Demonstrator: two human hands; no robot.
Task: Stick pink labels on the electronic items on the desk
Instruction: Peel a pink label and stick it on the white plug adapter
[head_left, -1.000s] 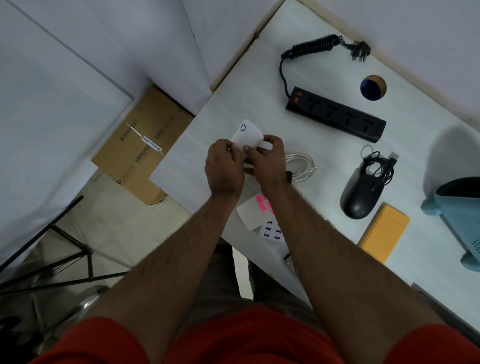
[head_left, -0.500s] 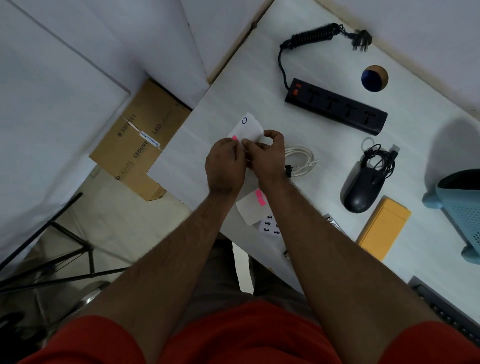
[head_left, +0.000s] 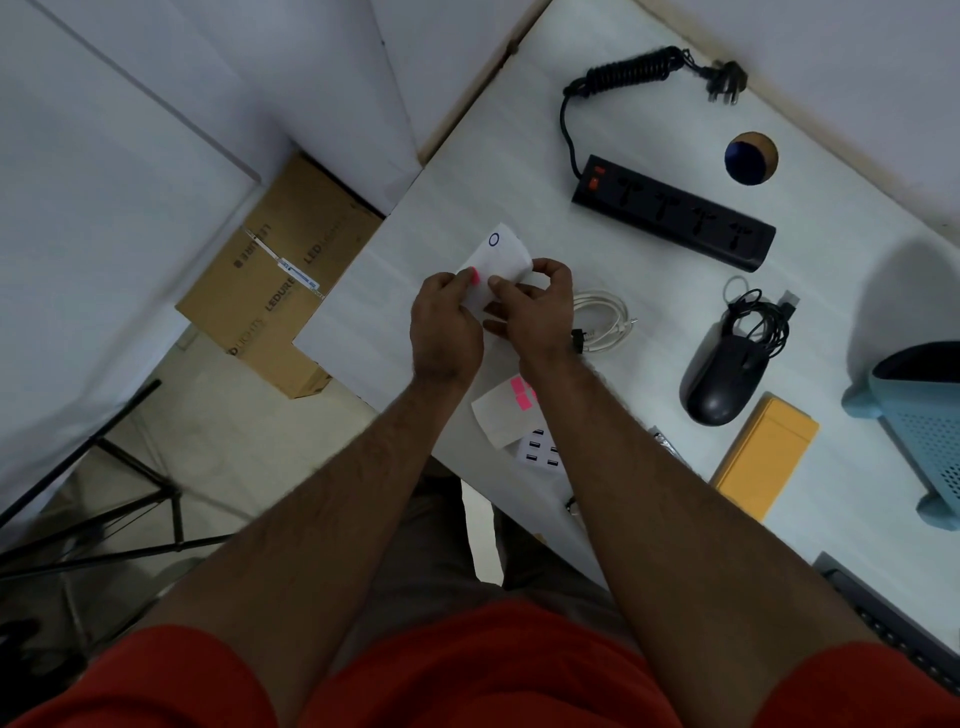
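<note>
Both hands hold a small white device (head_left: 500, 256) with a blue ring mark, above the desk's left part. My left hand (head_left: 444, 325) pinches a pink label (head_left: 474, 275) against its near edge. My right hand (head_left: 535, 306) grips the device's right side. A white backing sheet with pink labels (head_left: 506, 408) lies on the desk under my right wrist, partly over a white multi-port USB charger (head_left: 540, 453). Other electronic items lie to the right: a coiled white cable (head_left: 605, 321), a black power strip (head_left: 675, 213) and a black mouse (head_left: 724, 376) with its bundled cord.
A yellow box (head_left: 763, 454) lies near the mouse. A blue plastic basket (head_left: 919, 421) stands at the right edge, a keyboard corner (head_left: 893, 629) at the lower right. The white desk (head_left: 493, 156) has a round cable hole (head_left: 751, 157). A cardboard box (head_left: 280, 275) and tripod legs (head_left: 104, 514) are on the floor, left.
The pink label under my left thumb shows more plainly on the device's edge. Both hands stay on the white device in nearly the same place.
</note>
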